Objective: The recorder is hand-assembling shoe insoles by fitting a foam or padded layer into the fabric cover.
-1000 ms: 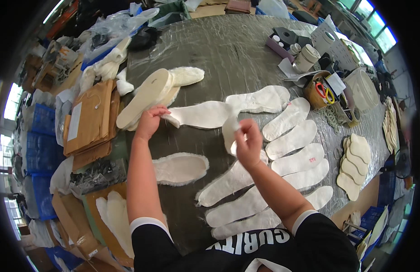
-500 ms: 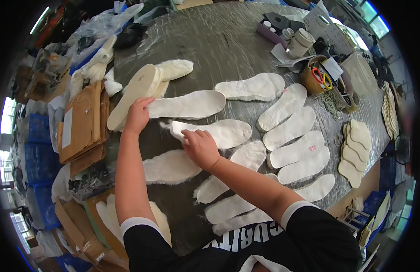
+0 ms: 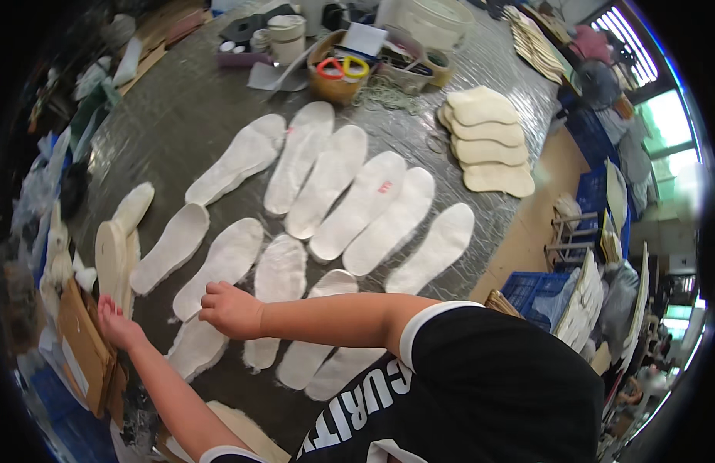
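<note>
Beside a stack of cream insoles [image 3: 111,258] at the left, my left hand [image 3: 120,328] is open, its fingers stretched out and holding nothing. My right hand [image 3: 232,310] has its fingers bent together at the lower end of a white fleecy insole [image 3: 222,258]; whether anything is pinched in them is hidden. Another fleecy insole [image 3: 195,349] lies partly under that hand. Between the stack and the right hand is a smooth white insole [image 3: 171,248]. Just right of my right hand lies a furry insole [image 3: 280,270], partly covered by the forearm.
Several white insoles [image 3: 373,204] lie in a slanting row on the plastic-covered table [image 3: 165,123]. Overlapping cream insoles [image 3: 492,143] rest near the right edge. A tub with scissors [image 3: 338,77] stands at the back, beside a white jar [image 3: 286,38]. Brown cardboard [image 3: 84,339] is at the left.
The view has swung to the right, so the table's things appear farther left. My left hand has come off the smooth white insole and opened. My right hand's fingers have curled in.
</note>
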### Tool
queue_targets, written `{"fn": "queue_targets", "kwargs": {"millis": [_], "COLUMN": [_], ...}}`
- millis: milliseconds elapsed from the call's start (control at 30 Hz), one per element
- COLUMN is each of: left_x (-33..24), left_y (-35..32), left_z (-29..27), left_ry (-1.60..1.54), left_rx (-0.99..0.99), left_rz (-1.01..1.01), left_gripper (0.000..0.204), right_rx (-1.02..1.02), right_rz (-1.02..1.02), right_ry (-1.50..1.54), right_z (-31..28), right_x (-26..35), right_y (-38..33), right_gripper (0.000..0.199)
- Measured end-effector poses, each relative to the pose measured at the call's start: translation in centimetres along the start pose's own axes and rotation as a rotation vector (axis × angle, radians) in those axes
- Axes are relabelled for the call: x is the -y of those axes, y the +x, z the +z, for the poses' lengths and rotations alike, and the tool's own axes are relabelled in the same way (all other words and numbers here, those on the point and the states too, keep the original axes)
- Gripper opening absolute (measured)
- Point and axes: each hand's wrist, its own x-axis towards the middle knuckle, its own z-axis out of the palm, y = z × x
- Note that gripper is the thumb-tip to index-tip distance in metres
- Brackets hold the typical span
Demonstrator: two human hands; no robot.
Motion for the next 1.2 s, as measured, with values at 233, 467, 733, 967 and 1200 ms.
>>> {"fn": "queue_targets", "kwargs": {"millis": [233,467,733,967,1200], "left_x": [-5.8,-7.5,-10.4,-7.7,-11.6], "left_y": [-15.8,-39.3,-58.9,-62.6,-62.5], "left_z": [6.1,19.1,42.1,50.6,49.5], "left_ry": [0.260,0.184,0.122,0.622,0.105], "left_rx": [0.372,1.111,1.487,1.529,1.101], "left_rz": [0.216,0.139,0.877,0.865,0.503], "left_gripper": [0.025,0.013,0.027,0.019,0.021], "right_rx": [-0.155,-0.962,-0.930,-0.569,-0.828], "right_rz": [-0.027,0.803,1.292,0.294,0.634], "right_ry": [0.216,-0.964,0.012,-0.279,0.448], "right_z": [-15.0,-43.2,-53.4,-51.5,-55.8], "right_x": [-3.1,-16.2,-20.2,-10.7,-5.1], "right_y": [-7.8,-29.7,-42.8,-40.3,-40.5], "right_gripper": [0.025,0.041,0.015,0.019,0.016]}}
